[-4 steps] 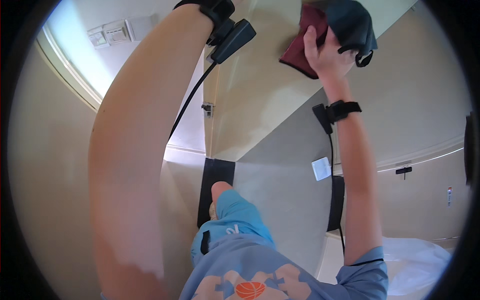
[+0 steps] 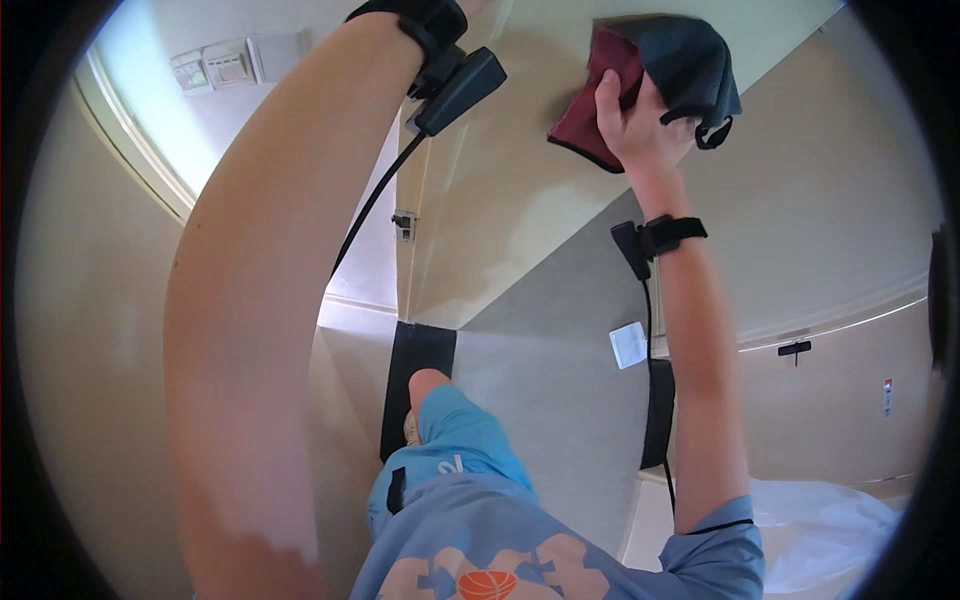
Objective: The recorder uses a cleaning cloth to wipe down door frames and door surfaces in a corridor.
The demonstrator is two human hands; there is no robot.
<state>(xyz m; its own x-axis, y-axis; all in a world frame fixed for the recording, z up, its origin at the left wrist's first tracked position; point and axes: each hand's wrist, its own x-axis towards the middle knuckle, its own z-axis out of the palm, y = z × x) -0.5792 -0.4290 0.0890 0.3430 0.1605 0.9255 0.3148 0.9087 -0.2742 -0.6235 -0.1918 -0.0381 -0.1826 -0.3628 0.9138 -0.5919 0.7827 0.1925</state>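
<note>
My right hand (image 2: 650, 130) is pressed with a folded cloth (image 2: 690, 60) against the upper part of a cream door (image 2: 500, 220). One face of the cloth is dark red, the other dark grey, and a small black loop hangs from its corner. My thumb lies along the red part, while the grey part covers most of my fingers. On the left, my raised forearm reaches up to the top edge of the picture. Only a sliver of my left hand (image 2: 478, 8) shows beyond the wrist strap; its fingers are out of sight.
A metal latch (image 2: 405, 225) sits on the door's edge. Wall switches (image 2: 228, 65) are at the upper left. Below lie a grey floor (image 2: 550, 350) and a dark strip (image 2: 415, 350) near my foot. A white square plate (image 2: 628, 345) and white plastic sheeting (image 2: 825, 530) are to the right. Black cables hang from both wrists.
The whole view has shifted slightly left and down. My right hand and the cloth have slid a little lower on the door.
</note>
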